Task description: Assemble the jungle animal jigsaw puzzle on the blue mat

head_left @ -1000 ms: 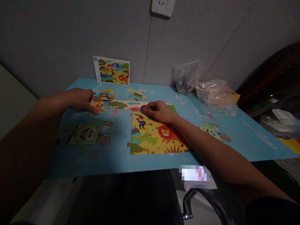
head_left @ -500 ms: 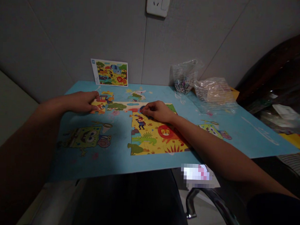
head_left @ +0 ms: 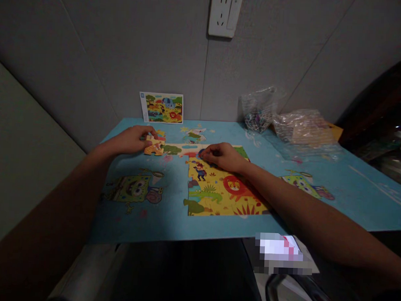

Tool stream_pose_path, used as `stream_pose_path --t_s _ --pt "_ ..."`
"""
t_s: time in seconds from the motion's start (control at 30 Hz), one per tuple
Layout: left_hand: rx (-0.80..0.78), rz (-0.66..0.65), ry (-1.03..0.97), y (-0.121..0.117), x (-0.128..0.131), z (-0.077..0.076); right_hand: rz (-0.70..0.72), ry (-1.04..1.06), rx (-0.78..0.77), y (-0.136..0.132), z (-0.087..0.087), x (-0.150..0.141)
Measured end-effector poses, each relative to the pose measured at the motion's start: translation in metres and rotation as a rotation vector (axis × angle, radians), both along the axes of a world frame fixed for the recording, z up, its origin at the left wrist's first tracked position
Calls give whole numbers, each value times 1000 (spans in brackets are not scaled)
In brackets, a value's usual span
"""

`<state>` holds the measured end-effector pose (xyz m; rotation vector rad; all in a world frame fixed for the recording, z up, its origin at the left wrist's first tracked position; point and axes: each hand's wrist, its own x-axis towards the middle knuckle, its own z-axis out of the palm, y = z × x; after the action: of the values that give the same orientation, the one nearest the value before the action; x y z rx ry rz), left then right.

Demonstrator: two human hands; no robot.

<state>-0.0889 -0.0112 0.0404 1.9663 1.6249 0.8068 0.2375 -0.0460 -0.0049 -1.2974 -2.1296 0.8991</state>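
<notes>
My left hand point(head_left: 137, 138) pinches a yellow jigsaw piece point(head_left: 155, 148) with an orange animal on it, its thumb and fingers at the piece's left side. Just right of that piece, a strip of joined pieces point(head_left: 173, 150) with a green tree leads to the partly assembled jigsaw puzzle point(head_left: 210, 203), which shows a lion, a crocodile and an explorer. My right hand point(head_left: 225, 156) rests on the puzzle's upper part, fingers curled together beside a blue patch. Whatever lies beneath its fingertips is hidden. Behind the left piece, part of another colourful piece point(head_left: 160, 133) shows.
A picture card point(head_left: 164, 109) of the same scene leans against the wall. At the back right of the blue cartoon-printed table point(head_left: 135, 225) are a clear bag of small items point(head_left: 257, 119) and crumpled clear plastic packaging point(head_left: 303, 127). A lit, blurred-out screen point(head_left: 279, 250) sits below the front edge.
The camera view has shifted, so everything appears further right and lower. My left hand has brought its piece slightly closer to the tree strip. My right hand stays on the puzzle's upper part.
</notes>
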Motion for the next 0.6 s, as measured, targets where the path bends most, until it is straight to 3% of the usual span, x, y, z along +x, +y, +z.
stream_pose_path --t_s 0.13,0.3,0.37,0.6 --pt "-38 -119 -176 0 11 -12 -121 -106 76 3 7 -15" --pt "69 -127 -418 0 37 -40 55 -190 352 13 11 -45" --pt "96 -162 -475 -1 45 -47 62 -183 429 15 7 -52" --pt "144 -178 -502 -4 52 -48 49 -172 598 14 -3 -49"
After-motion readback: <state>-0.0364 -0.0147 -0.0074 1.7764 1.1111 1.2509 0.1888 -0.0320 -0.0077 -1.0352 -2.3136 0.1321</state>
